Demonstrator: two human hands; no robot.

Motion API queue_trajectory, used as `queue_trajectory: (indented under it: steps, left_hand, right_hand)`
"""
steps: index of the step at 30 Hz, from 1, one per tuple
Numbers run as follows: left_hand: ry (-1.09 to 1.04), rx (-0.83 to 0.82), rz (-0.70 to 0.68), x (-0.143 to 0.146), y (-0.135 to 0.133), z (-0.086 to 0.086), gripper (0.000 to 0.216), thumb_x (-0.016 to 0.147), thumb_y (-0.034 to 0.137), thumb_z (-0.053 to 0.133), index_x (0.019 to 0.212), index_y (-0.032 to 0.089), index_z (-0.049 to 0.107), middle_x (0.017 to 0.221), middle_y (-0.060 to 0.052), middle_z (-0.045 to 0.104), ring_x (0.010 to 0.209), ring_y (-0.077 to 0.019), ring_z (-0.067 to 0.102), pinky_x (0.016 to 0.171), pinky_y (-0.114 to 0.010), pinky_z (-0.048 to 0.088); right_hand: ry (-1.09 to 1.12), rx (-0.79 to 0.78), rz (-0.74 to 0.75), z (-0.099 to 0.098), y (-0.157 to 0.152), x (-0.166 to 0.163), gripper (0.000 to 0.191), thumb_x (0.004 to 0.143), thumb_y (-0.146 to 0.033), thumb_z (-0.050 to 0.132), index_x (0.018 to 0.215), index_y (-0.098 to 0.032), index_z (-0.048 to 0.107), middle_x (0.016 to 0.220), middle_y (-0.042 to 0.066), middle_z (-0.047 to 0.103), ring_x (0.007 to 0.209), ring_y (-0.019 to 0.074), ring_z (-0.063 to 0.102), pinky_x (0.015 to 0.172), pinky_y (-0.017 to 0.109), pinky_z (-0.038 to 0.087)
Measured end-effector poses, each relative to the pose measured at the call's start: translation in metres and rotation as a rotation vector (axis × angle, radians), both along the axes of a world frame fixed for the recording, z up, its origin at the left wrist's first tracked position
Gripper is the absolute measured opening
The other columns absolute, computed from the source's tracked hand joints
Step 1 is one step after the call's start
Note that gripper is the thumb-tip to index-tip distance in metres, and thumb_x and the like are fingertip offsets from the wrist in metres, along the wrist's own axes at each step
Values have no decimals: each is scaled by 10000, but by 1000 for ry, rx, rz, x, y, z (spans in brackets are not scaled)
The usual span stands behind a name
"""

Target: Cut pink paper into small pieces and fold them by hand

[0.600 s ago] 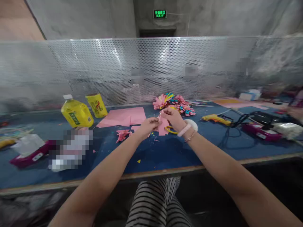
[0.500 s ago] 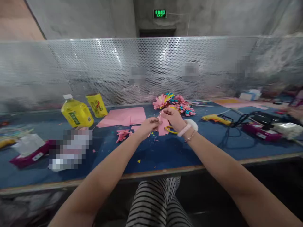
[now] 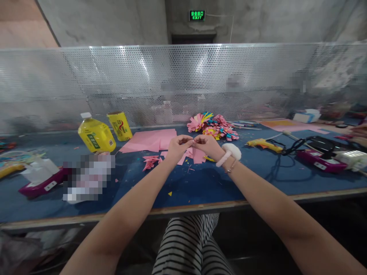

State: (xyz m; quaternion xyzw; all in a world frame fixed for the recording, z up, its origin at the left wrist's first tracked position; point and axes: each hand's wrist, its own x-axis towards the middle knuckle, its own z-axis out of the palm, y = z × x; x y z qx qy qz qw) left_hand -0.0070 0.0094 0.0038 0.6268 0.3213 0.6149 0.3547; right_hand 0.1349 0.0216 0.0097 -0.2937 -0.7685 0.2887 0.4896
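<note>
My left hand [image 3: 175, 147] and my right hand [image 3: 208, 146] meet over the blue table [image 3: 200, 187], both pinching a small pink paper piece [image 3: 196, 154] that hangs between the fingertips. My right wrist wears a pink bracelet and a fluffy white band [image 3: 233, 151]. A folded pink paper shape [image 3: 150, 162] lies just left of my left hand. Flat pink sheets [image 3: 151, 139] lie behind the hands. A heap of finished pink and multicoloured paper flowers [image 3: 213, 126] sits behind my right hand.
A yellow bottle [image 3: 96, 135] and a yellow packet [image 3: 119, 125] stand at the back left. A yellow glue gun [image 3: 263, 144], black cables and a magenta box [image 3: 321, 161] lie to the right. Another magenta box [image 3: 40, 183] sits left. A perforated metal screen [image 3: 183, 80] backs the table.
Both hands have drawn closer together and lifted the pink piece slightly; the view has shifted a little downward and to the left.
</note>
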Motion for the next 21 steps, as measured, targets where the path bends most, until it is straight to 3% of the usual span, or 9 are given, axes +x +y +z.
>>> queue_trajectory:
  steps: [10, 21]
  left_hand:
    - [-79, -79, -137, -2, 3, -3, 147, 557, 218, 682, 663, 143, 614, 594, 9, 578, 561, -69, 516, 581, -227, 420]
    - [-56, -81, -126, -2, 4, -5, 150, 572, 229, 674, 668, 136, 607, 602, 7, 575, 564, -64, 502, 571, -224, 403]
  right_hand:
    - [-68, 30, -37, -3, 1, 1, 174, 653, -292, 600, 692, -124, 582, 648, 24, 576, 600, 106, 505, 578, 238, 402]
    - [-109, 78, -53, -4, 4, 3, 170, 672, -291, 583, 694, -124, 596, 648, 28, 589, 614, 116, 520, 592, 241, 409]
